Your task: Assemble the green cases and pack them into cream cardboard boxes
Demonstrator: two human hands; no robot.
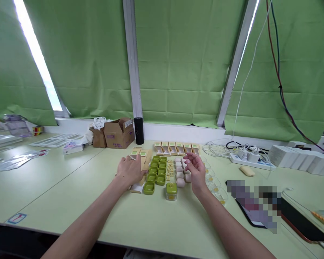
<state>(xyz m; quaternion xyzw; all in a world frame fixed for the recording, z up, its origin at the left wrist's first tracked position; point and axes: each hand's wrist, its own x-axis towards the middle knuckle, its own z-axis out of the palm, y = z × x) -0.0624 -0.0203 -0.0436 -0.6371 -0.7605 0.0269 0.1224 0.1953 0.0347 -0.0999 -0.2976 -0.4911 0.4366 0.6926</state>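
My left hand [129, 169] rests over flat kraft-paper packages [137, 187] left of the green lids, its fingers apart. My right hand [196, 169] is raised over the pale cylinders [180, 182], palm turned inward, fingers loosely curled and apart, nothing visible in it. Two rows of green square lids [149, 187] lie between the hands. Beside them run small yellowish pieces [168, 178]. Nearer the front stands a clear box with a green lid [171, 191]. Clear containers with yellow bits [220, 197] sit right of my right hand, partly hidden by it.
Small kraft boxes [172, 148] line the back. Cardboard boxes [118, 135] and a black cylinder [138, 131] stand back left. On the right are a power strip [252, 163], white boxes [297, 158], a beige oval object [247, 171] and phones [302, 219].
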